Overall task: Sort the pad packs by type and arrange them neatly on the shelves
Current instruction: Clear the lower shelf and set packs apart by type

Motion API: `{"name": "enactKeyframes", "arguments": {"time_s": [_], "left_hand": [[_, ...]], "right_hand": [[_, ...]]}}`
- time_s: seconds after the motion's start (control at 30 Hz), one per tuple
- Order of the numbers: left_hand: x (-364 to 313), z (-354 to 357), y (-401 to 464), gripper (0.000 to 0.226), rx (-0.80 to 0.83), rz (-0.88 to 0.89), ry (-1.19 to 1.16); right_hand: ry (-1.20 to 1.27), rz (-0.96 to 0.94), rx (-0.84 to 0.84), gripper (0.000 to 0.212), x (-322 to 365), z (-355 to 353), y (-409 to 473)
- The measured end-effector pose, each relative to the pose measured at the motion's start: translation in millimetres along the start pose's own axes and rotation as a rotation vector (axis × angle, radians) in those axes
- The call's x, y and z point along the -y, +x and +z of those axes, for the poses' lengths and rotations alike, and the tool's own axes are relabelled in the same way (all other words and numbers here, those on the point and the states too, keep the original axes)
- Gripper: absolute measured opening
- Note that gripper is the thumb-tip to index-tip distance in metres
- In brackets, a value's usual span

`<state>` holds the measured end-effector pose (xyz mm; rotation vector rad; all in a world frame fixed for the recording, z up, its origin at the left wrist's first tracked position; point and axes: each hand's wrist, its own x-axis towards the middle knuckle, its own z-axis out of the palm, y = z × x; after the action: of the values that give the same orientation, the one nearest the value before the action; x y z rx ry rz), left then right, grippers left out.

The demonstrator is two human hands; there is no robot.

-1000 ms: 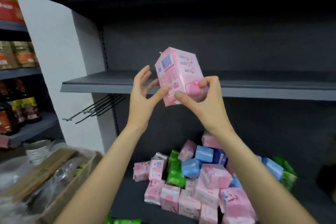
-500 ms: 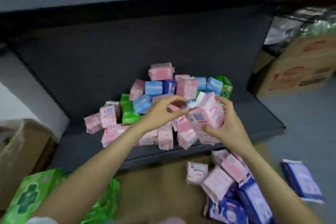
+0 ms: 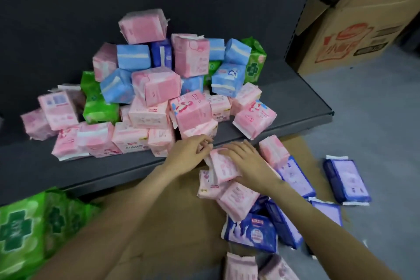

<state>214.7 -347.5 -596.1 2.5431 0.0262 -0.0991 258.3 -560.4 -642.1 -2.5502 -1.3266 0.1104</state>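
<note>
1. Head view, the hands: my right hand lay flat on a pink pack, fingers spread over its top, pressing it down onto the small pink stack on the floor below the shelf edge. I judged that hold was meant to seat the pack square on its own kind. My left hand sat just left of that pack, fingers loosely curled at its corner; I could not tell whether it pinched the wrapper or only touched it. The two hands were close together, both at the same pack.

2. Head view, beyond the hands: the mixed heap of pink, blue and green packs sat on the dark shelf, just above and to the left of my left hand. It looked unsorted, so I took the sorting to be at an early stage.

3. Head view, right of and below the right hand: dark blue packs lay beside the pink stack, with one purple-faced pack well apart further right. They seemed grouped by colour, as a floor staging area before shelving.

4. Head view, far left of my left arm: large green packs lay on the floor, kept apart, presumably as their own type.

5. Head view, far upper right: a cardboard box stood beside the shelf end.
</note>
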Motion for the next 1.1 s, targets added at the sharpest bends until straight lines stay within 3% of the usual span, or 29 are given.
{"name": "enactKeyframes", "arguments": {"time_s": [0.13,0.23,0.3,0.33,0.43,0.5,0.6,0.67,0.83,1.1], "left_hand": [[20,3,-1,0.024,-0.208,0.116,0.007],[42,8,-8,0.022,-0.38,0.128,-0.028],[56,7,-6,0.024,-0.473,0.163,0.011],[64,3,-4,0.027,-0.509,0.193,0.053],[79,-13,7,0.035,-0.643,0.259,0.135],[87,-22,16,0.045,-0.688,0.234,0.178],[105,-17,21,0.078,-0.677,0.092,0.297],[118,-9,21,0.097,-0.642,0.003,0.378],[124,3,23,0.101,-0.692,-0.094,0.273],[119,1,35,0.094,-0.858,-0.188,-0.081]], "right_hand": [[-0.183,-0.152,0.113,0.069,-20,24,19],[-0.313,-0.062,0.36,0.075,-26,37,18],[-0.284,-0.005,0.421,0.063,-21,33,25],[-0.186,0.01,0.323,0.058,-14,28,33],[0.186,0.152,-0.282,0.055,5,-1,68],[0.369,0.237,-0.496,0.067,17,-14,93],[0.392,0.356,-0.378,0.117,35,-5,131],[0.327,0.424,-0.292,0.127,42,18,148],[0.294,0.532,-0.439,0.114,46,50,168],[0.331,0.509,-0.615,0.097,44,45,126]]}}
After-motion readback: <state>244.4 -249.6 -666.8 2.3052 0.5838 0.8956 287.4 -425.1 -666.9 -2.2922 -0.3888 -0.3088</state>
